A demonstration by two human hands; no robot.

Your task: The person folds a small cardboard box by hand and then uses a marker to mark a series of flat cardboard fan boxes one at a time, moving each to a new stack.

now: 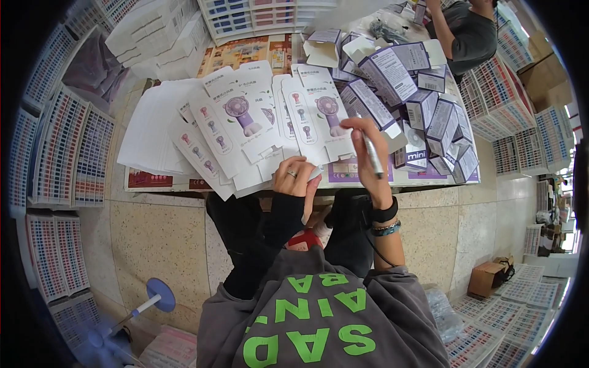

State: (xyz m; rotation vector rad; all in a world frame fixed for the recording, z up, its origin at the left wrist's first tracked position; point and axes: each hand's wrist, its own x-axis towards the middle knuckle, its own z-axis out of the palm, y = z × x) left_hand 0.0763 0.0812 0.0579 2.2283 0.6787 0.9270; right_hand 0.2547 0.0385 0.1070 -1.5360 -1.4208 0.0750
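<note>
My right hand (pixel 369 147) is closed around a silver marker pen (pixel 373 156), held over the front edge of the table. Flat white cartons printed with a purple hand-held fan lie spread before me, a front carton (pixel 318 113) closest to that hand. My left hand (pixel 296 179) rests at the near edge of the cartons, its fingers curled and a ring on one. Something small and pale shows by its thumb, too little of it to name. Left of these, plain white flattened cartons (pixel 156 126) form a fanned stack.
A heap of purple-and-white boxes (pixel 388 76) covers the table's right side. Behind stands a white rack (pixel 264 15) with blue and red pieces. Another person (pixel 469 34) works at the far right. Stacked printed trays (pixel 67 147) line the left, and a blue fan (pixel 161 294) stands low left.
</note>
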